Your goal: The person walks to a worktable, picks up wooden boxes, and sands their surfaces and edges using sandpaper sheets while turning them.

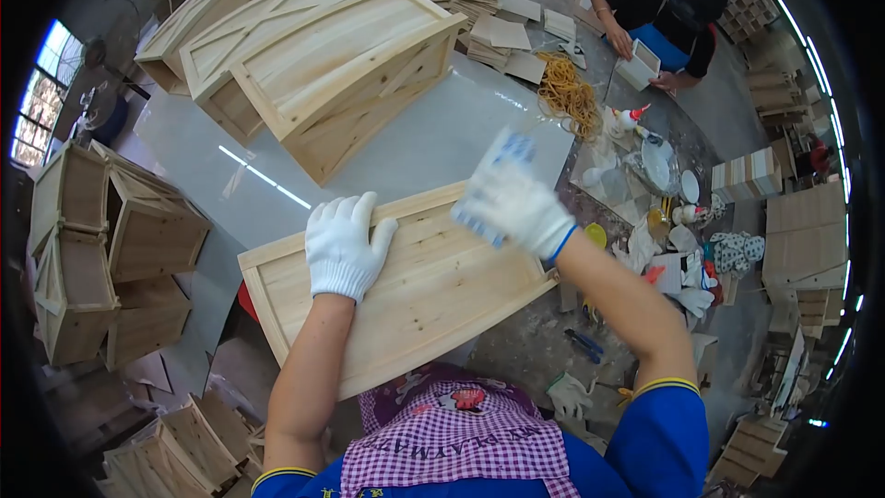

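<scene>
A pale wooden panel box (433,314) with a raised frame lies tilted in front of me on the table edge. My left hand (346,247), in a white knit glove, rests on its upper left part with the thumb apart from the fingers. Over the box's upper right end is my right hand (521,207), gloved too and blurred by motion. A blue and white checked cloth (479,226) shows under and beside its fingers; the hand is closed on it.
Wooden crates (341,65) stand at the back of the grey table (406,143). More crates (152,221) are stacked at left. Yellow bands (567,97), bottles and pliers (584,345) lie at right. A co-worker (668,23) holds a small white box (638,65).
</scene>
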Demonstrator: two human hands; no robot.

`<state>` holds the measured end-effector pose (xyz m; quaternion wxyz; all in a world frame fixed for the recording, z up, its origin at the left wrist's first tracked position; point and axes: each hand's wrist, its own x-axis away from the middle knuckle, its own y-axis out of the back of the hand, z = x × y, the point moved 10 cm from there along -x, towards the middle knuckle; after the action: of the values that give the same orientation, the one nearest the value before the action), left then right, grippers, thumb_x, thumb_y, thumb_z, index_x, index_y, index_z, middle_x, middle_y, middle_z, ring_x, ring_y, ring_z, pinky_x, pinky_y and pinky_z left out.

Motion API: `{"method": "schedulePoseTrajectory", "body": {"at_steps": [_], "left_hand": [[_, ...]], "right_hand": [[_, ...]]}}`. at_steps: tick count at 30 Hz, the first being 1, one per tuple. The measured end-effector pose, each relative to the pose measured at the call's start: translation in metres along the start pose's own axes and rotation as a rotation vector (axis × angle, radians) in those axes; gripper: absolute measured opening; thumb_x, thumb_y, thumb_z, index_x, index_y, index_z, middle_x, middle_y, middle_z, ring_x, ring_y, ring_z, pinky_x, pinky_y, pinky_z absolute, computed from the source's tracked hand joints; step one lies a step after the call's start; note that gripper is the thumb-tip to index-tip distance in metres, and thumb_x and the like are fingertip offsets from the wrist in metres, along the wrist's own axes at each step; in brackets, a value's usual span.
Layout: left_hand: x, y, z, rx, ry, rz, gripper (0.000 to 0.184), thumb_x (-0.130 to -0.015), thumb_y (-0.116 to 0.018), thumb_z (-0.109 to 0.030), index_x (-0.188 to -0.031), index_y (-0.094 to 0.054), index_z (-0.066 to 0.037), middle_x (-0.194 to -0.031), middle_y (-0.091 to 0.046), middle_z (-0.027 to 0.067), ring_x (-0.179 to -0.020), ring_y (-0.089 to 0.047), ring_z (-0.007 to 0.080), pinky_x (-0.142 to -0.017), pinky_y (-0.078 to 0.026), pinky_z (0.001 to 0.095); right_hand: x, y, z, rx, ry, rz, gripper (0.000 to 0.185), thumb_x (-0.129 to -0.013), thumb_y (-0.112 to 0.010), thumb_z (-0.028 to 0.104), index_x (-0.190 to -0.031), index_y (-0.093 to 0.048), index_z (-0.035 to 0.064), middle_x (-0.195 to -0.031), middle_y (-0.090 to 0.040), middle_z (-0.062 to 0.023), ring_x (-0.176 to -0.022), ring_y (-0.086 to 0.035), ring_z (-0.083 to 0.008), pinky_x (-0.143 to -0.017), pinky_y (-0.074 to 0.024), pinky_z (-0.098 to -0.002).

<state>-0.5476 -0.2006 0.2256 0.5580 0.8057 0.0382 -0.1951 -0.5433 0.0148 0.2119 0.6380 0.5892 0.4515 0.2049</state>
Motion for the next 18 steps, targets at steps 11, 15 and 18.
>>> {"method": "schedulePoseTrajectory", "body": {"at_steps": [11, 15, 18], "left_hand": [[0.002, -0.010, 0.002, -0.016, 0.022, 0.034, 0.040, -0.089, -0.075, -0.037, -0.115, -0.073, -0.007, -0.108, -0.074, 0.0125, -0.108, -0.068, 0.0330, -0.102, -0.048, 0.0472], [-0.002, -0.010, 0.002, -0.017, 0.026, 0.057, 0.040, -0.091, -0.074, -0.038, -0.117, -0.073, -0.007, -0.109, -0.074, 0.0125, -0.109, -0.068, 0.0330, -0.103, -0.048, 0.0470], [0.003, -0.011, 0.004, -0.023, 0.026, 0.072, 0.040, -0.092, -0.073, -0.039, -0.117, -0.073, -0.007, -0.110, -0.074, 0.0123, -0.110, -0.067, 0.0329, -0.104, -0.048, 0.0470]], "right_hand": [[0.014, 0.026, 0.008, -0.039, -0.123, 0.067, 0.037, -0.085, -0.064, 0.014, -0.121, -0.072, 0.0177, -0.130, -0.069, -0.0097, -0.120, -0.066, -0.0348, -0.103, -0.0526, -0.0456], [0.062, 0.005, -0.025, -0.008, -0.250, 0.143, 0.039, -0.085, -0.063, 0.016, -0.123, -0.072, 0.0204, -0.131, -0.069, -0.0089, -0.121, -0.066, -0.0319, -0.103, -0.0543, -0.0421], [0.111, 0.005, -0.082, 0.075, -0.587, 0.344, 0.041, -0.090, -0.063, 0.016, -0.130, -0.071, 0.0222, -0.132, -0.070, -0.0119, -0.118, -0.068, -0.0325, -0.099, -0.0568, -0.0425]]}}
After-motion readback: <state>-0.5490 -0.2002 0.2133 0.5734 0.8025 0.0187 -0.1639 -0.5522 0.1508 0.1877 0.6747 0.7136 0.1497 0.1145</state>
